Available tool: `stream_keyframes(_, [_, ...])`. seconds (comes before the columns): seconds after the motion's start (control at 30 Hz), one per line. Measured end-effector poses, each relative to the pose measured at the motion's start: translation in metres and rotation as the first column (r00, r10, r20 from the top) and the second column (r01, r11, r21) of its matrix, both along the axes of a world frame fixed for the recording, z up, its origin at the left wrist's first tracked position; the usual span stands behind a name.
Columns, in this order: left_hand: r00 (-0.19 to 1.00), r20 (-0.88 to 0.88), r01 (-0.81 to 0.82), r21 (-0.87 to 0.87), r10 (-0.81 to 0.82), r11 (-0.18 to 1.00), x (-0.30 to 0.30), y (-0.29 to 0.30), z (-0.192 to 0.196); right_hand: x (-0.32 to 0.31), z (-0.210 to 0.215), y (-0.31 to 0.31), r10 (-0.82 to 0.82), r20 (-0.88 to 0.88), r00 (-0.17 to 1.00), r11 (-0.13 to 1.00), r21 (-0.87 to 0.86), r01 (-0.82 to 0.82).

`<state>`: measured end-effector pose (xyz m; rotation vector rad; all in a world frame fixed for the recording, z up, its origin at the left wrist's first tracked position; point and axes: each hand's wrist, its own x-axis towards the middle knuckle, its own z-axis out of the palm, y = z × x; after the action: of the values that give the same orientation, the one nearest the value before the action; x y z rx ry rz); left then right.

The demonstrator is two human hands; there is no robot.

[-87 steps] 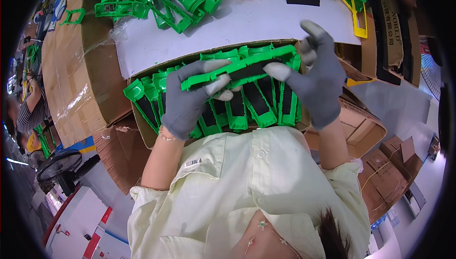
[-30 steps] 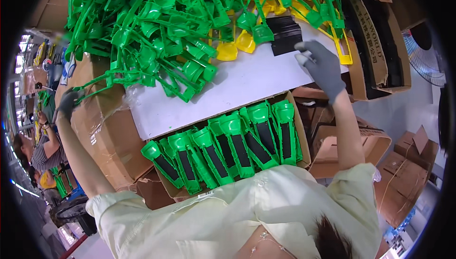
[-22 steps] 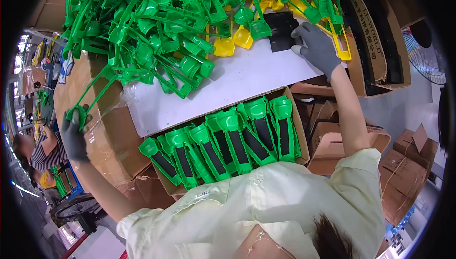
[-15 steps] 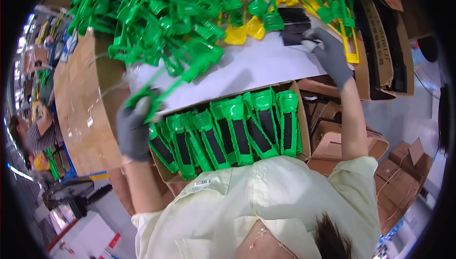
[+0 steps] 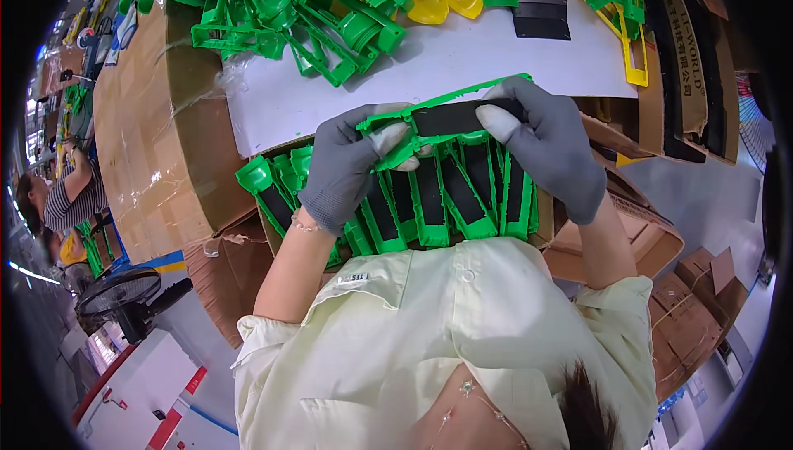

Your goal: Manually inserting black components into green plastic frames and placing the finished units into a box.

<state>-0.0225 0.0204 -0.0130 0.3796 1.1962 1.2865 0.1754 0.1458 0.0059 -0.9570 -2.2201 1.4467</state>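
Observation:
Both gloved hands hold one green plastic part (image 5: 487, 87), a long frame like those with scoop-shaped ends in the pile, above an open carton. My left hand (image 5: 351, 157) grips its left end, thumb on top and fingertips underneath. My right hand (image 5: 549, 136) is closed round the other end, its thumb pressing a flat black strip (image 5: 446, 120) that lies along the frame. Below, in the carton (image 5: 543, 231), several similar green parts (image 5: 429, 194) stand in a row with black strips in them. A stack of black strips (image 5: 541, 12) rests on the white work surface (image 5: 273, 111).
A heap of loose green parts (image 5: 281, 4) covers the far side, with yellow parts (image 5: 429, 8) among it. Tall cartons flank the surface at left (image 5: 157, 144) and right (image 5: 694, 62). A fan (image 5: 120, 293) stands lower left; another person (image 5: 70, 194) is at far left.
My left hand has brought the green part right, over the carton. My right hand has come back from the black stack with a strip, now laid on the part. Both hands have met.

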Motion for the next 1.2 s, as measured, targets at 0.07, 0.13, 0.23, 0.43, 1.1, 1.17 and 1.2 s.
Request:
stream_keyframes(0.07, [1.000,-0.027,-0.008,0.006,0.008,1.000,0.003,0.001,0.001,0.000,0.006,-0.001,-0.009,0.040,0.999,1.000,0.012,0.009])
stream_keyframes(0.13, [1.000,-0.010,-0.007,-0.011,0.007,1.000,0.006,0.001,0.005,0.000,0.013,-0.004,-0.003,0.108,0.994,0.993,0.115,-0.009])
stream_keyframes(0.23, [1.000,0.012,-0.009,-0.030,0.009,1.000,0.012,0.001,0.007,0.002,0.002,-0.012,-0.042,0.024,0.999,0.920,0.391,0.029])
stream_keyframes(0.43, [0.986,-0.167,0.000,-0.096,-0.016,0.995,0.024,0.005,0.019,0.004,-0.004,-0.021,-0.157,0.195,0.968,0.920,0.386,0.071])
stream_keyframes(1.1, [0.867,-0.432,0.189,-0.181,-0.250,0.965,-0.063,-0.056,0.069,0.002,-0.019,-0.046,0.052,0.064,0.997,0.985,-0.166,-0.041])
stream_keyframes(1.17, [0.786,-0.561,0.074,-0.332,-0.260,0.940,-0.110,-0.079,0.097,-0.002,-0.009,-0.043,-0.083,-0.019,0.996,0.949,-0.305,0.074])
stream_keyframes(1.2, [0.732,-0.554,0.111,-0.476,-0.396,0.872,-0.126,-0.088,0.124,-0.003,-0.006,-0.038,-0.076,-0.004,0.997,0.949,-0.308,0.072])
